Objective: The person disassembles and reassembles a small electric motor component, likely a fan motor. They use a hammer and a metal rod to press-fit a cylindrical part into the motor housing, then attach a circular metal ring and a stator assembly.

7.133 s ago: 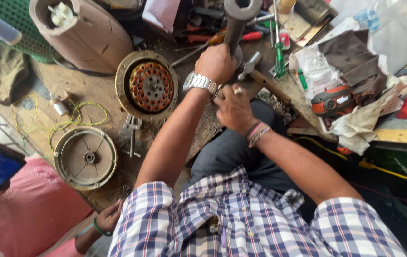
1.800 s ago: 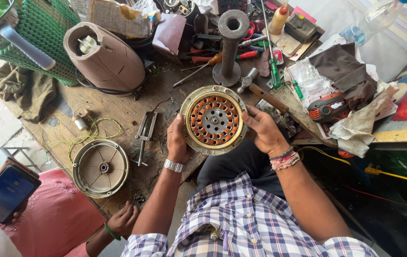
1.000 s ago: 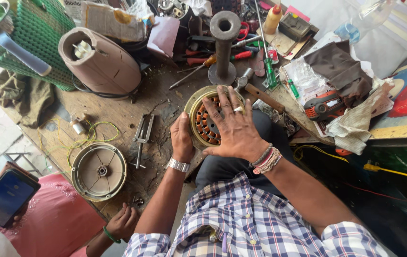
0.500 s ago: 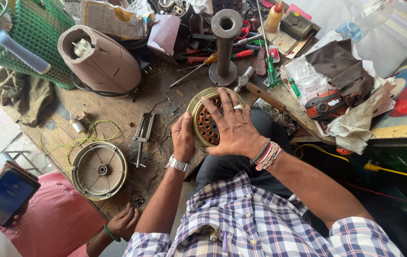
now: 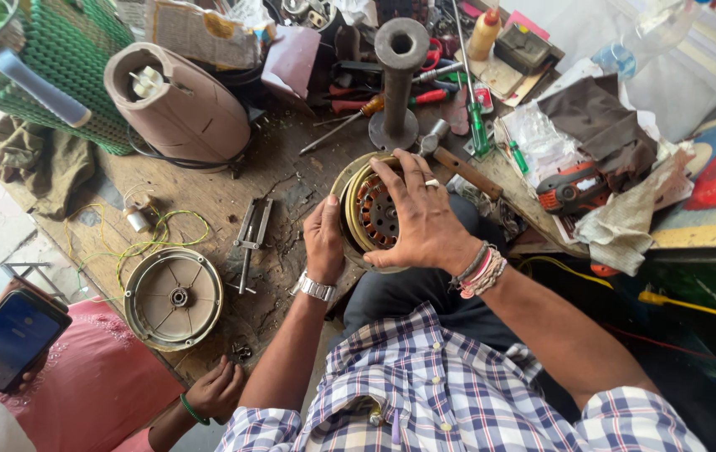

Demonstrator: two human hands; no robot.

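your right hand (image 5: 425, 219) lies spread, palm down, over the face of the round motor stator (image 5: 368, 211), fingers fanned across its copper windings, and your left hand (image 5: 324, 243) clasps the near-left rim with the thumb up along the edge. the stator sits tilted at the near edge of the wooden bench (image 5: 274, 180), just in front of the upright steel pipe stand (image 5: 398, 79) and touching or nearly touching the hammer (image 5: 451, 155) to its right.

keep the left hand as the anchor, since it looks to be what stops the ring from rolling off the bench toward your lap. press with the flat of the right fingers, not the tips, so the thin wire coils are not nicked. it seems wise to seat the rim squarely on the wood before any turning. the round end cover (image 5: 174, 297) lies well apart at the near left, next to a metal bracket (image 5: 251, 238), within reach of the left hand.
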